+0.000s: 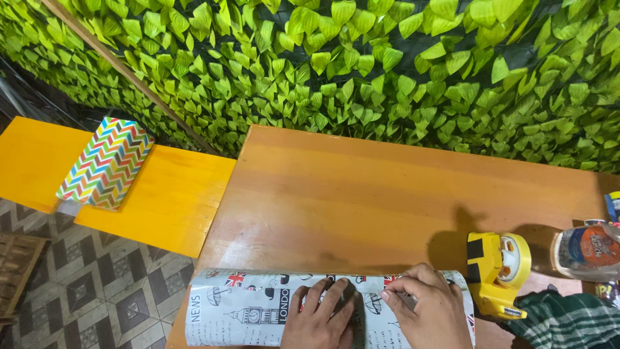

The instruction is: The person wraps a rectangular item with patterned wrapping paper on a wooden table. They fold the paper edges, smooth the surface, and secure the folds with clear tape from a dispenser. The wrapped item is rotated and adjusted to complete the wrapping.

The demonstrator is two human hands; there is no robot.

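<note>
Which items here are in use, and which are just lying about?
In use:
- printed wrapping paper, pressed flat by left hand and right hand
- yellow tape dispenser, beside the right hand

Lying about:
- zigzag-patterned box on the yellow bench
- plastic bottle
- green checked cloth

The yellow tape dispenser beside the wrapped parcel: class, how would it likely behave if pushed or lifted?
The yellow tape dispenser looks like hard plastic, so probably stiff and light. It rests on its side on the wooden table, so it would likely slide, not roll.
</note>
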